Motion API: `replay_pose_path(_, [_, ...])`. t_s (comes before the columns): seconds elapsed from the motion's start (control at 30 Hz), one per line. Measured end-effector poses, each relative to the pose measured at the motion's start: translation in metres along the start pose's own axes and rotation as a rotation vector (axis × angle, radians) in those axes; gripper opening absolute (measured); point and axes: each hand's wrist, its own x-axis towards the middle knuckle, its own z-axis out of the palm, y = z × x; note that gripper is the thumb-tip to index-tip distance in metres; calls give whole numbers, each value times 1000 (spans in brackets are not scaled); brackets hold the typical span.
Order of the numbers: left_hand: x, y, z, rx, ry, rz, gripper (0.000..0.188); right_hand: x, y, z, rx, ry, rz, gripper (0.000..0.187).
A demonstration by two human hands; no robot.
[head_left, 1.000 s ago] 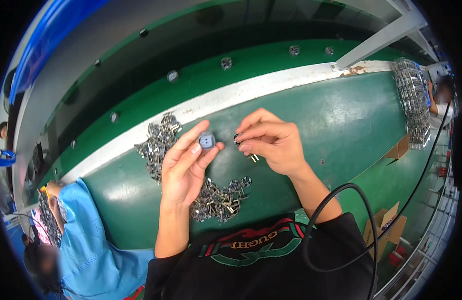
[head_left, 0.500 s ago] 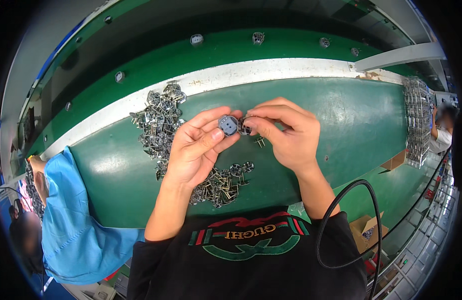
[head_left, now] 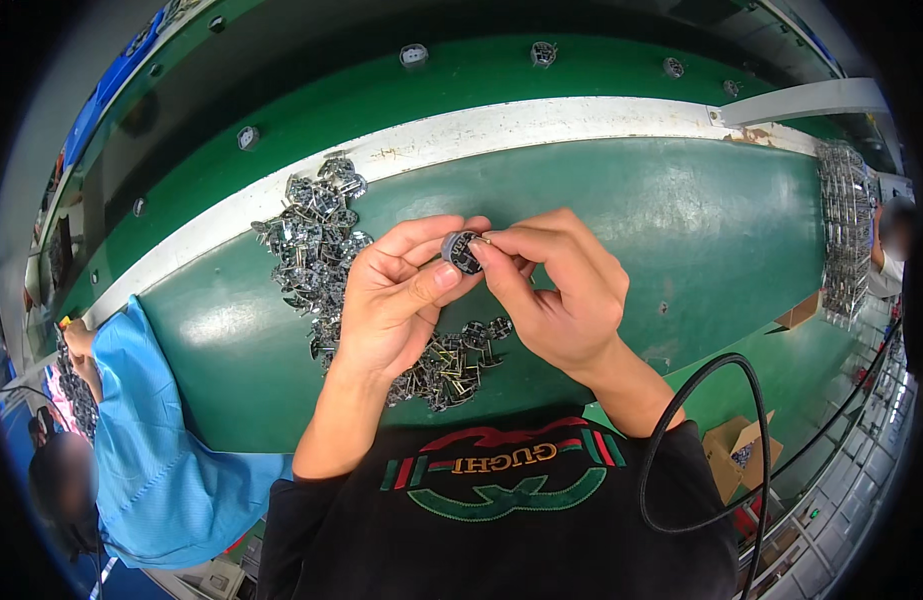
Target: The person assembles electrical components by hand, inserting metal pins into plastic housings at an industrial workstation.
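Note:
My left hand (head_left: pixel 393 290) pinches a small round grey plastic housing (head_left: pixel 449 243) between thumb and fingers, above the green table. Its dark inner side, with metal parts in it, faces my right hand (head_left: pixel 566 285). The thumb and forefinger of that hand are closed at the housing's face, where a small brass-coloured tip (head_left: pixel 486 239) shows; the rest of what they grip is hidden. Left of and below my hands lie a long pile of dark round inserts with metal pins (head_left: pixel 316 230) and a smaller pile of them (head_left: pixel 443 372).
Beyond a white rail (head_left: pixel 501 118), a dark green belt (head_left: pixel 471 75) carries several spaced-out round parts. A co-worker in a blue garment (head_left: pixel 161 430) is at the left. Stacked metal parts (head_left: pixel 846 235) stand at the far right, and a cardboard box (head_left: pixel 726 460) sits lower right. A black cable (head_left: pixel 671 400) loops beside my right arm.
The housing has turned from its two-holed face to its dark inner side. My right fingers have moved onto that side. The view has shifted slightly.

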Motion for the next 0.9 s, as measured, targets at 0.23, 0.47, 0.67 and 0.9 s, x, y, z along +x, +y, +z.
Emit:
replay_pose_path(0.23, [-1,4,7,106,74,32,37,-8,4,8,-32,-2,-20,17])
replay_pose_path(0.47, [12,37,12,693,237,162,28,15,41,-56,336,-694,275,30])
replay_pose_path(0.67, [97,80,-1,1416,351,298,30,1,56,-61,-63,-840,120,30])
replay_pose_path(0.9, [177,86,-46,1790,376,290,25,-8,56,-53,-129,-801,144,21])
